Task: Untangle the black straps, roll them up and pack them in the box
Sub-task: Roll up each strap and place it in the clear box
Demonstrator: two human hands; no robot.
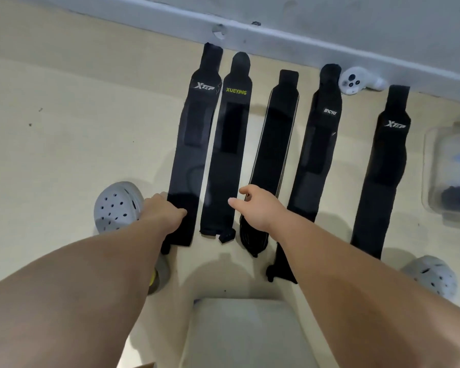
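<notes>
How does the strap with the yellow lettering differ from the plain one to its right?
The XUEYING strap carries yellow lettering and has a rounded far end; the plain strap shows no lettering, has a squared far end and pale lines along its edges. Both are black and lie flat, unrolled.

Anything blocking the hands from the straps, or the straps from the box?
Nothing visible. Left hand rests on the leftmost strap; right hand is over the middle strap. Only other flat straps lie toward the clear box at right; whether it's open is unclear.
</notes>
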